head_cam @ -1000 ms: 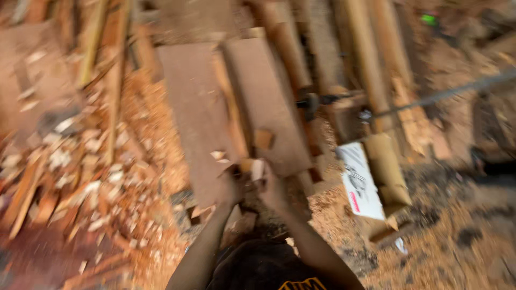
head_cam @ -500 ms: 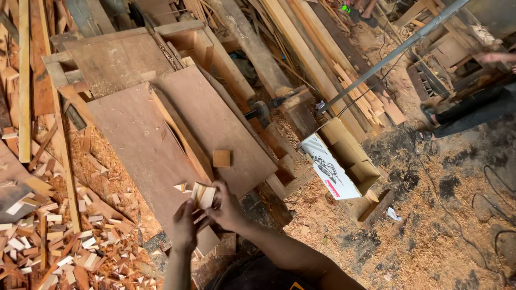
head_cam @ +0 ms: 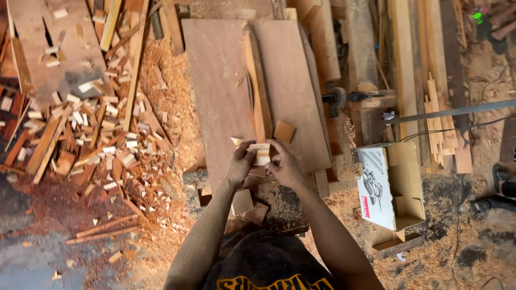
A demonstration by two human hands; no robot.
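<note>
A small pale wooden block (head_cam: 261, 153) is held between both hands over the near end of a brown board (head_cam: 220, 91). My left hand (head_cam: 240, 166) grips its left side and my right hand (head_cam: 285, 167) grips its right side. A second, square wooden block (head_cam: 284, 131) lies on the neighbouring board (head_cam: 293, 91), just beyond my right hand. A narrow wooden strip (head_cam: 255, 86) runs between the two boards.
A heap of wood offcuts (head_cam: 91, 134) and sawdust covers the ground on the left. An open cardboard box (head_cam: 395, 185) stands at the right, by a power tool (head_cam: 344, 98) and a metal bar (head_cam: 451, 111). Planks lie stacked at the back right. Someone's foot (head_cam: 502, 188) shows at the right edge.
The camera has swung, so the boards now run straight away from me. Both hands stay together on the small block, which has come slightly nearer the boards' near end.
</note>
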